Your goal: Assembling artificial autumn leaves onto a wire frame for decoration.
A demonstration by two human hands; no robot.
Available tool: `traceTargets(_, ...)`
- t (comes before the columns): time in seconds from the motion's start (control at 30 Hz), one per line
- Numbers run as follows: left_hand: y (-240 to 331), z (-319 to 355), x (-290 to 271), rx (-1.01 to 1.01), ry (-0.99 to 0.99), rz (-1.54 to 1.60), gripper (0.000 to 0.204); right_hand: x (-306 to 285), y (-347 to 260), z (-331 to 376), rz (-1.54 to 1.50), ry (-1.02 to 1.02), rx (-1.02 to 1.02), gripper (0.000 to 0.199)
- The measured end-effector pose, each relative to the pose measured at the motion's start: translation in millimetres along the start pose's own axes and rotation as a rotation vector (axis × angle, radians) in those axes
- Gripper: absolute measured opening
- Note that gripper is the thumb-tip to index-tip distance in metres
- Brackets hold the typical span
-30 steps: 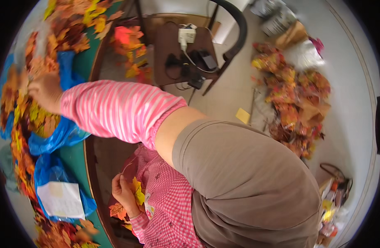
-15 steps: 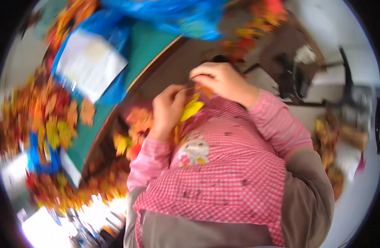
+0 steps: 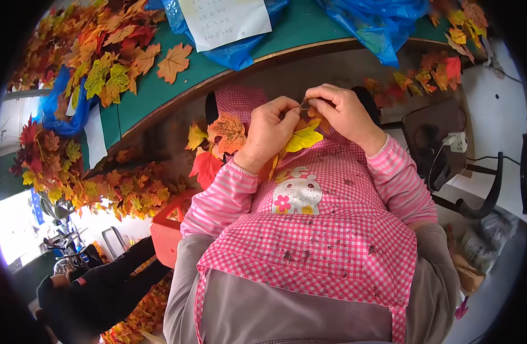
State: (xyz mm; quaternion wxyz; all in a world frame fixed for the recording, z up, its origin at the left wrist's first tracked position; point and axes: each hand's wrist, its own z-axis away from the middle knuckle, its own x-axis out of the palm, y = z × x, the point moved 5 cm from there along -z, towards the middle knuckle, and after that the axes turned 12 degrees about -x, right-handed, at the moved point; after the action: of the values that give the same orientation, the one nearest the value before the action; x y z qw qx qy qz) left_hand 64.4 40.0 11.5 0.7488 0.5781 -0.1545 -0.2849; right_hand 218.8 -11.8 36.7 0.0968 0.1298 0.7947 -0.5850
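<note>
Over my lap, my left hand (image 3: 272,132) and my right hand (image 3: 345,114) are close together, fingertips pinched on a thin dark stem (image 3: 304,105) of an artificial maple leaf garland. A yellow leaf (image 3: 303,136) hangs just below my fingers, with an orange leaf partly hidden by my right hand. Left of my left hand lie a speckled orange leaf (image 3: 228,132) and a red leaf (image 3: 206,168) among others. What exactly the fingertips do to the stem is too small to make out.
A green table (image 3: 160,86) edges the far side, bearing piled maple leaves (image 3: 106,46), a handwritten paper (image 3: 226,23) and blue plastic bags (image 3: 378,28). A red plastic stool or crate (image 3: 167,236) stands at my left. A person in dark clothes (image 3: 91,292) is at lower left.
My view has turned and steadied, so the table now runs across the top. Both hands stay pinched together over my lap. The person at lower left has come into view.
</note>
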Motion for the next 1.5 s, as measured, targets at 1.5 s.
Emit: traceTargets(1.5,-24.8,5.4,-31.7,-0.407,-0.122,0.578,0.024,52.4,-54.4,-11.1,0.457,-0.209,-0.554,0.03)
